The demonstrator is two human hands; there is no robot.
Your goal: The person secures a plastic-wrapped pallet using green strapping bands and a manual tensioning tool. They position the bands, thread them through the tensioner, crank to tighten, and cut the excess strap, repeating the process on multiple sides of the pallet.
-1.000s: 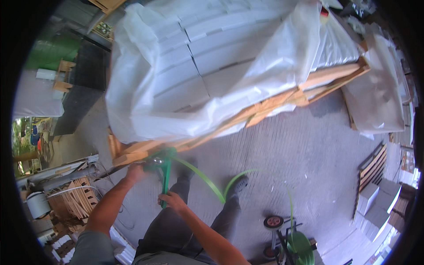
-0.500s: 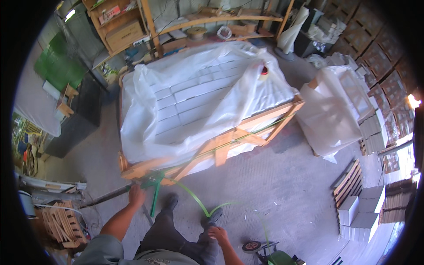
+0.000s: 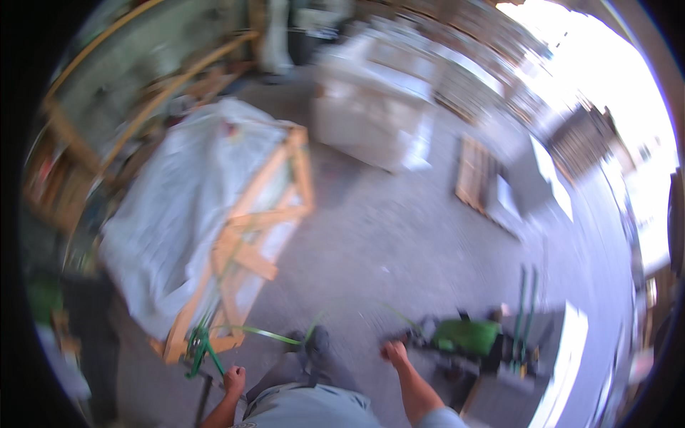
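Observation:
My left hand is loosely curled with nothing visible in it, just right of a green strapping tensioner and apart from it. The tensioner sits at the near corner of a wooden crate frame around a load under white plastic sheet. A green strap runs from the tensioner toward my feet, and part of it is lost in blur. My right hand is out to the right, fingers curled in, nothing visible in them. Near it stands a green strapping cart, blurred.
A plastic-wrapped stack stands beyond the crate. Farther right are a wooden pallet and white blocks. A white-edged panel or box is by the cart. Shelving lines the left wall.
My view has swung to the right, so the crate now lies to the left. My left hand has left the tensioner. My right hand has moved out beside the cart, which is now more fully in view.

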